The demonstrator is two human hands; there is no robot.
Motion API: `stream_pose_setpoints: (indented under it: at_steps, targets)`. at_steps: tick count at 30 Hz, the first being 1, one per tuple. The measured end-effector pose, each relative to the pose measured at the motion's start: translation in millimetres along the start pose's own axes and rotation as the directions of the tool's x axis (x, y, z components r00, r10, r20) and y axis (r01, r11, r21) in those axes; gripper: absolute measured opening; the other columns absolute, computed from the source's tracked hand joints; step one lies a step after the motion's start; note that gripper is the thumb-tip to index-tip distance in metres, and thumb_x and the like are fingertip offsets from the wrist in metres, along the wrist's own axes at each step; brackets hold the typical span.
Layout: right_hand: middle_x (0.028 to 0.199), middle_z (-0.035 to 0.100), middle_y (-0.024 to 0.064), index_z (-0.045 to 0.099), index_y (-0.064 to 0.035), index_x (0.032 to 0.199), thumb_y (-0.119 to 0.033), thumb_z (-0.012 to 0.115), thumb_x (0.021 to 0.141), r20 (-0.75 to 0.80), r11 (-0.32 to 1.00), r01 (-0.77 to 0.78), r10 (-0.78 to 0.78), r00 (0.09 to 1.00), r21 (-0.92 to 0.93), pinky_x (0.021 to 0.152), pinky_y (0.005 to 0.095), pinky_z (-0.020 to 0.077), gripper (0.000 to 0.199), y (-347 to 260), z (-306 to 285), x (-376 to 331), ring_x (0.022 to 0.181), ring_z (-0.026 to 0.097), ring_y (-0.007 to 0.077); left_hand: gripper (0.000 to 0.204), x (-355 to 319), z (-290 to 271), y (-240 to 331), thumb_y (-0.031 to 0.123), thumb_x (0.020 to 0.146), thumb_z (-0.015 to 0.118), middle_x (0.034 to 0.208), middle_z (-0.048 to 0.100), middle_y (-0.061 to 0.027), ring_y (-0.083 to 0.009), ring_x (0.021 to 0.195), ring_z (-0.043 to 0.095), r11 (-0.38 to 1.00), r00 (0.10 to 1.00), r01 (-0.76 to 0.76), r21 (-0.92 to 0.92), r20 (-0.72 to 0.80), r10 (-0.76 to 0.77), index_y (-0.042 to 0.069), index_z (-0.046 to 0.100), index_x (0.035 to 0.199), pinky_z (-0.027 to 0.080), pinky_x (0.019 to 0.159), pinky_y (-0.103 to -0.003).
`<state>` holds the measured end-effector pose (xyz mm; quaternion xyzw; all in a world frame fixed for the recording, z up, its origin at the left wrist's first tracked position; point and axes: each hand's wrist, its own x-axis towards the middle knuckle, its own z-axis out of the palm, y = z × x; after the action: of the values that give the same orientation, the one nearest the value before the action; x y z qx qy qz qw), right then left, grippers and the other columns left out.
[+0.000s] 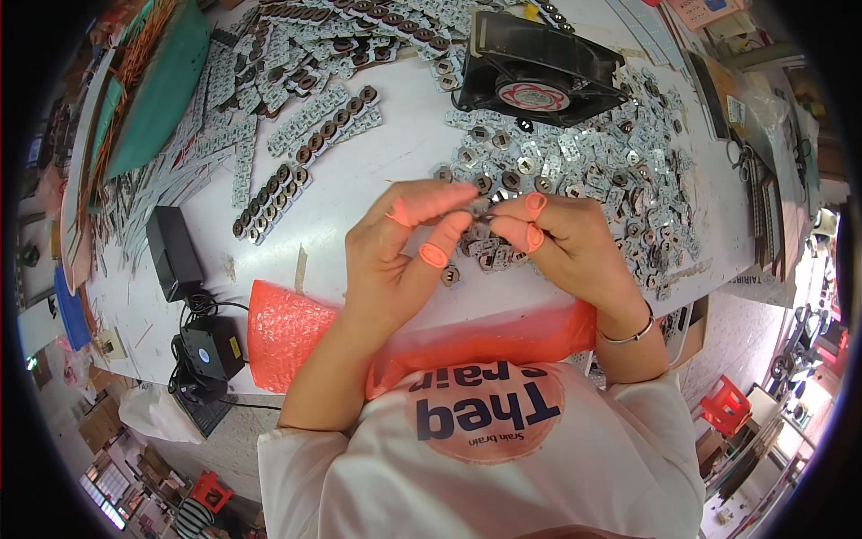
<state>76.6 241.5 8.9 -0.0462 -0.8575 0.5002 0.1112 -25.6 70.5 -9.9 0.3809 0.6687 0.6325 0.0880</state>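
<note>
My left hand and my right hand meet above the near edge of a loose pile of small circuit boards. Orange rubber finger cots cover thumbs and forefingers on both. Thumb and finger of each hand pinch a small circuit board, mostly hidden by the fingertips. The loose boards are silvery grey, many carrying a round dark part. To the left, strips of joined boards with rows of round brown-black parts lie slantwise on the white table.
A black square fan stands behind the pile. More board strips heap at the back left, near a green basin. Black power adapters with cables sit at the left. Red bubble wrap lines the table's front edge.
</note>
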Motion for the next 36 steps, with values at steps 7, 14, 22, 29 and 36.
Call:
stream_pose_setpoints:
  at_steps: [7,14,22,29,36]
  targets:
    - [0.070,0.064,0.0047,0.066,0.0015,0.088,-0.010,0.063,0.087,-0.004,0.988,-0.081,0.082,0.997,0.132,0.049,0.0213,0.0429,0.012,-3,-4,-3,0.054,0.055,0.0082,0.023,-8,1,0,-0.003,0.082,0.064,0.094,0.064,-0.0063,-0.0115,0.083,0.060,0.909,0.951,0.305,-0.284,0.041,-0.307,0.000,0.059,0.104,0.049,0.073,-0.024]
    - [0.061,0.059,0.0030,0.066,0.0003,0.084,-0.010,0.062,0.087,-0.036,0.952,-0.160,0.175,0.984,0.262,0.045,0.0207,0.0398,0.011,-10,-7,-3,0.049,0.053,0.0073,0.021,-5,-2,7,-0.006,0.083,0.064,0.094,0.064,-0.0069,-0.0136,0.083,0.064,0.711,0.890,0.444,-0.545,0.179,-0.419,-0.001,0.058,0.102,0.052,0.074,-0.025]
    - [0.058,0.057,0.0016,0.066,0.0006,0.084,-0.006,0.062,0.087,-0.082,0.939,-0.146,0.179,0.980,0.311,0.044,0.0215,0.0384,0.009,-9,-4,-3,0.048,0.051,0.0069,0.021,-6,-1,6,-0.005,0.081,0.066,0.092,0.064,-0.0078,-0.0139,0.082,0.065,0.705,0.877,0.468,-0.533,0.177,-0.448,-0.001,0.058,0.101,0.054,0.074,-0.027]
    - [0.059,0.057,0.0021,0.066,0.0007,0.085,-0.008,0.063,0.086,0.025,0.951,-0.132,0.130,0.991,0.279,0.044,0.0217,0.0393,0.009,-5,-1,-2,0.049,0.053,0.0077,0.020,-5,-1,8,-0.004,0.080,0.068,0.089,0.065,-0.0067,-0.0132,0.081,0.065,0.697,0.856,0.508,-0.506,0.206,-0.474,0.000,0.060,0.098,0.053,0.072,-0.025]
    - [0.057,0.053,0.0008,0.060,-0.0002,0.086,-0.014,0.059,0.091,0.248,0.842,-0.258,0.154,0.957,0.474,0.041,0.0207,0.0369,0.015,-7,-6,-6,0.046,0.052,0.0080,0.020,-5,-7,9,-0.003,0.078,0.069,0.079,0.065,-0.0073,-0.0156,0.070,0.064,0.526,0.796,0.602,-0.600,0.397,-0.457,0.000,0.060,0.095,0.054,0.066,-0.029]
